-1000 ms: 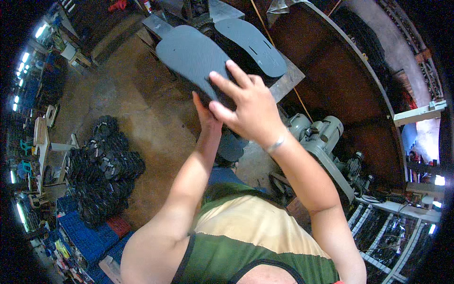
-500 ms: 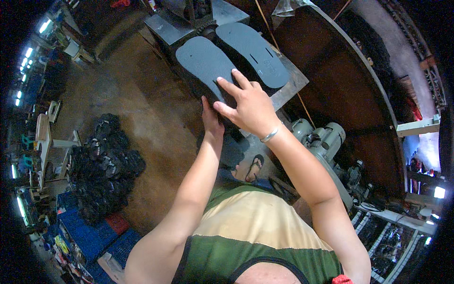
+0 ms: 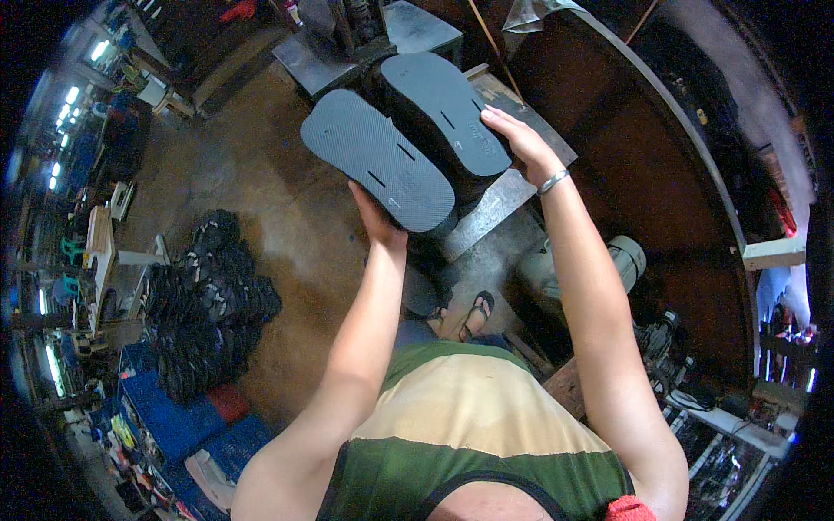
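pale bench (image 3: 109,260): standing at nine o'clock, near the rim of the view. blue crates (image 3: 165,391): sitting at eight o'clock, a red patch showing at their right end. black pile (image 3: 208,304): heaping up on the brown floor (image 3: 287,295), just below nine o'clock. left hand (image 3: 377,215): reaching in between ten and eleven o'clock, touching the lower left edge of the left sole; its digits are partly hiding behind that edge, so how far it is opening, and whether it is gripping, cannot be told. left sole (image 3: 375,158): grey, finely textured, two dark slots; lying slantwise between eleven and twelve o'clock, its toe end pointing toward eleven. right sole (image 3: 441,111): grey, two dark slots and raised marking; lying alongside at twelve o'clock, a dark gap separating the pair. tank top (image 3: 469,404): green and cream, filling six o'clock. sandal (image 3: 478,314): black, showing on a foot between four and five o'clock. metal table (image 3: 493,211): extending from under the soles toward two o'clock. right hand (image 3: 524,144): resting between one and two o'clock, opening wide with fingers straightening, fingertips touching the right sole's outer edge, clasping nothing; a silver bracelet (image 3: 552,181) is circling its wrist. grey motor (image 3: 540,266): sitting at three o'clock, partly hiding behind the right forearm.
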